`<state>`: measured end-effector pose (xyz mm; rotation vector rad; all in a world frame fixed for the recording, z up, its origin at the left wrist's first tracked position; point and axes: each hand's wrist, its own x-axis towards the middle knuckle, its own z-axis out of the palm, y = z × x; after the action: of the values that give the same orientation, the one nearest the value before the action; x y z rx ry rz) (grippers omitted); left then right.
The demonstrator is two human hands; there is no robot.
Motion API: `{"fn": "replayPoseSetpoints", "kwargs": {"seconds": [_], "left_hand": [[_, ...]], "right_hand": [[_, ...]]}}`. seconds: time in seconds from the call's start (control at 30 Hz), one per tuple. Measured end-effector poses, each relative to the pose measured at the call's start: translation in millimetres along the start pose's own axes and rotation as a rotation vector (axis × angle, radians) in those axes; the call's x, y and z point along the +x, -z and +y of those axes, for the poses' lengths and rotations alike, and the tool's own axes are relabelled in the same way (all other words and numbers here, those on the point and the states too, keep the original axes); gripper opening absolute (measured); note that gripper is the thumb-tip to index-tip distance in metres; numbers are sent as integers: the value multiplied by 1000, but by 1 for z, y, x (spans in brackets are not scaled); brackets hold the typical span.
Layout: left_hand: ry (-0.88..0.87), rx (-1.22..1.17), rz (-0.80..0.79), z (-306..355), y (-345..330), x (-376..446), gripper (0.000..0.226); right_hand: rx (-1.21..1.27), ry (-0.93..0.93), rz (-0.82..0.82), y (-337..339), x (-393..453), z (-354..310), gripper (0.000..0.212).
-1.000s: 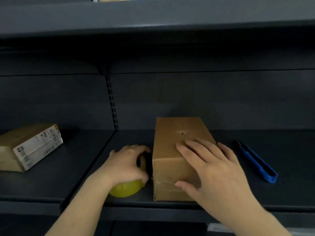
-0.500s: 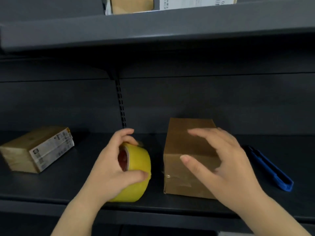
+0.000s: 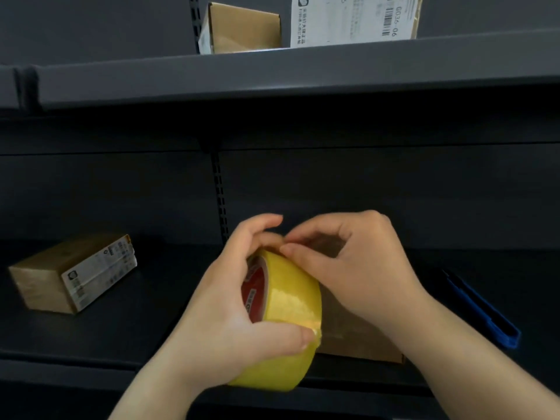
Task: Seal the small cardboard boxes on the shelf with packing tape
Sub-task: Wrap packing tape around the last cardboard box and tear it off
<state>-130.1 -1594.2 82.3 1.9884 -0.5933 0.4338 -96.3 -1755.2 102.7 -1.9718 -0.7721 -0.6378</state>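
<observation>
**Tape roll in both hands, free end not yet pulled**

Tape is what we are handling, not the boxes. We are holding the yellow tape roll (image 3: 285, 316) in front of the shelf (image 3: 127, 338), and we are taking that roll as our landmark. Our left hand (image 3: 230, 313) is wrapping it from the left, thumb pressing the lower band and fingers curling over the top. Our right hand (image 3: 354, 268) is curling in from the right, its fingertips (image 3: 288, 248) picking at the roll's upper rim, apparently hunting for the tape's loose end; no strip is showing free.

Directly behind the roll, the plain cardboard box (image 3: 360, 338) is sitting on the shelf, mostly hidden by our hands. We cannot tell whether its seam is carrying any tape. Well to the left of the roll, a labelled box (image 3: 75, 274) is lying untouched. To the right, a blue cutter (image 3: 481, 310) is waiting.

We are judging the sealing as barely begun: peeling, laying, pressing and cutting are all remaining.
</observation>
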Motion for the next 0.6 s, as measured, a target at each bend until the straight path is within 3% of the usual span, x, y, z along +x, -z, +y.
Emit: {"fn": "replayPoseSetpoints", "kwargs": {"seconds": [0.17,0.3,0.43,0.53,0.6], "left_hand": [[2,-92,-3,3,-8,-5,96],[18,-218,37,9,-16,-10,103],[82,-532,259,6,-37,-17,69],[127,-722,303,7,-53,-24,51],[123,-704,318,8,-60,-28,44]], "right_hand": [[-152,94,76,4,-1,-3,5],[-47,78,129,16,5,-9,6],[-55,101,187,13,7,-14,7],[-93,127,225,8,5,-17,11],[-105,145,233,7,3,-19,11]]}}
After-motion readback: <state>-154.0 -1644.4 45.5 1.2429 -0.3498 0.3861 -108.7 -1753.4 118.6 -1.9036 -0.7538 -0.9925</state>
